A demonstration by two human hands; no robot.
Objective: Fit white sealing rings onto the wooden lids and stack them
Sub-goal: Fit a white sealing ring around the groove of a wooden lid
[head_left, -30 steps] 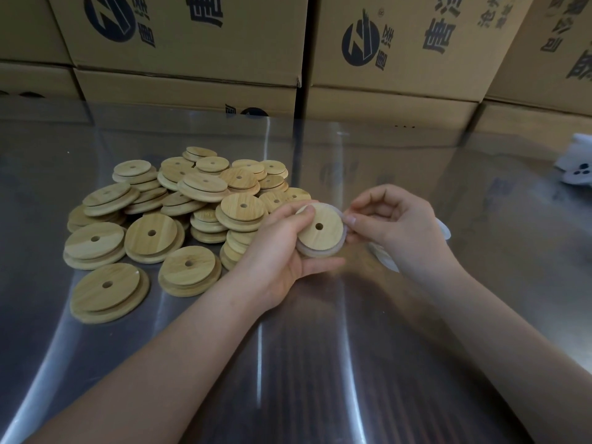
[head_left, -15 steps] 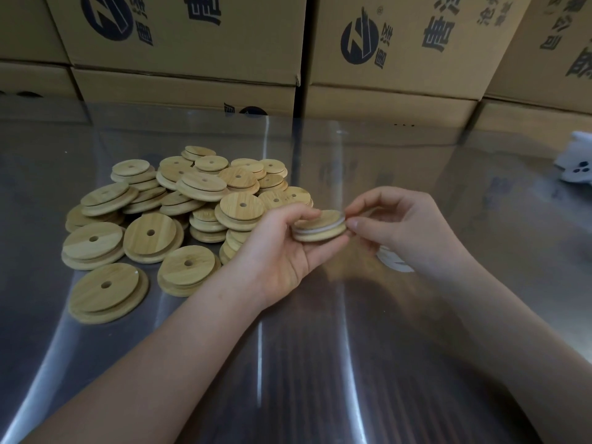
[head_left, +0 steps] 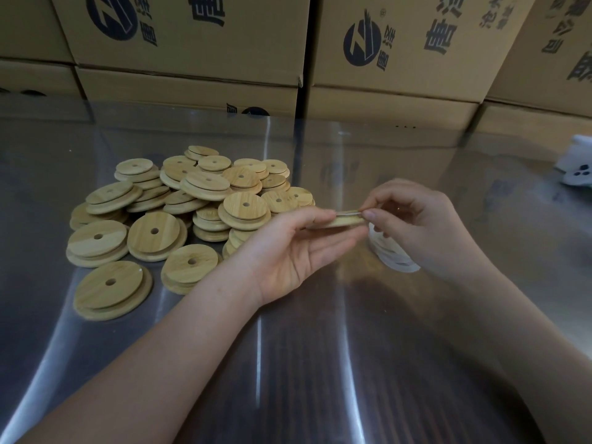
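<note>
Fitting step: left hand (head_left: 288,248) holds the wooden lid (head_left: 339,222), right hand (head_left: 423,229) pinches its white sealing ring (head_left: 348,213), which probably needs pressing snug next.

My worktop (head_left: 304,363) was dark wood grain under a clear, glossy sheet that threw back streaks of light. On its left half lay a loose heap of wooden lids (head_left: 179,216), round, each with a small centre hole, many piled on one another. Right of centre sat a small stack of white sealing rings (head_left: 394,257), partly hidden. A white object (head_left: 576,174) with dark spots lay at the far right edge.
</note>
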